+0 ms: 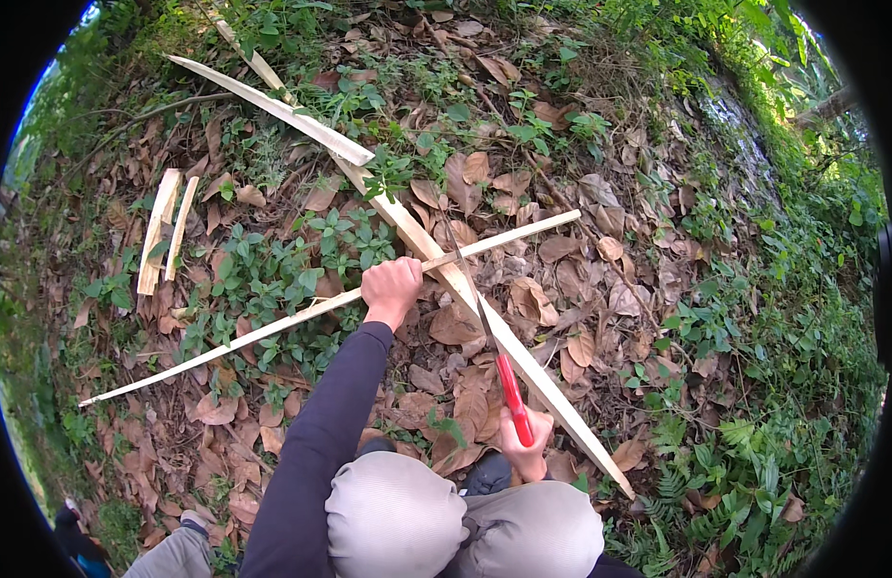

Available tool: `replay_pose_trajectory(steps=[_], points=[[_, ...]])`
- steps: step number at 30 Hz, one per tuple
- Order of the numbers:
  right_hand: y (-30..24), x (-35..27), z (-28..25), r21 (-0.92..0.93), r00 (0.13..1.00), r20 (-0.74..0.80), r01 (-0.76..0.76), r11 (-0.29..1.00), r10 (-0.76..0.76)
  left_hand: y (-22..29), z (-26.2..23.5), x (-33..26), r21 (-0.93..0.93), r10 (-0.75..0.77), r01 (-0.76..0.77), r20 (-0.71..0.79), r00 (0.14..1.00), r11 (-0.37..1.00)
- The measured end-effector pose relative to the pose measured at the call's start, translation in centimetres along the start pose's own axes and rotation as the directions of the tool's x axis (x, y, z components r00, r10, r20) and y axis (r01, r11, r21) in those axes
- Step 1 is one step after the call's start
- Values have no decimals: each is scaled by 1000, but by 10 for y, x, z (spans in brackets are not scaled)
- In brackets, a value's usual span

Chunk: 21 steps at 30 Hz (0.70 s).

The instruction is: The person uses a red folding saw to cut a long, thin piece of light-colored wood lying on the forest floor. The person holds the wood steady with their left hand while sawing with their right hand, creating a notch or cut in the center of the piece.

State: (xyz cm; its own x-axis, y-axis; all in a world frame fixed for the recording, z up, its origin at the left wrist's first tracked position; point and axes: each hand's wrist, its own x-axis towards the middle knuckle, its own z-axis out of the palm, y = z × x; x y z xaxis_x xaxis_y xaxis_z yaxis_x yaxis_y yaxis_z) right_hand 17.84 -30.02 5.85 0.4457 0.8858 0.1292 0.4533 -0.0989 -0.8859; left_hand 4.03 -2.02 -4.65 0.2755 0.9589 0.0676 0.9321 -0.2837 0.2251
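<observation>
My left hand point(390, 287) is closed in a fist around a long thin wooden strip point(523, 230). The strip crosses over a thicker wooden plank point(552, 385), which runs slantwise along the ground. In my right hand point(529, 441), near my knees, is the red handle of a hand saw point(510, 390). Its narrow dark blade reaches up to the strip, just right of my left fist, where the strip and plank cross. Whether the teeth have cut into the wood is too small to tell.
A pale split wooden piece point(282, 108) rests across the plank's far part. Two short wood pieces point(159, 231) lie at left. Brown dry leaves point(600, 279) and low green plants point(263, 279) cover the ground. Another person's trouser leg point(171, 557) shows at lower left.
</observation>
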Motion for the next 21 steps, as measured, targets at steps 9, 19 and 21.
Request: replay_pose_trajectory(steps=[9, 19, 21], points=[[31, 47, 43, 21, 999, 48, -21, 1000, 20, 2, 2, -6, -35, 23, -21, 44, 999, 999], [19, 38, 35, -49, 999, -28, 14, 999, -16, -2, -1, 7, -31, -1, 2, 21, 1000, 1000], [13, 45, 38, 3, 999, 22, -30, 1000, 30, -5, 0, 6, -13, 10, -9, 18, 1000, 1000]])
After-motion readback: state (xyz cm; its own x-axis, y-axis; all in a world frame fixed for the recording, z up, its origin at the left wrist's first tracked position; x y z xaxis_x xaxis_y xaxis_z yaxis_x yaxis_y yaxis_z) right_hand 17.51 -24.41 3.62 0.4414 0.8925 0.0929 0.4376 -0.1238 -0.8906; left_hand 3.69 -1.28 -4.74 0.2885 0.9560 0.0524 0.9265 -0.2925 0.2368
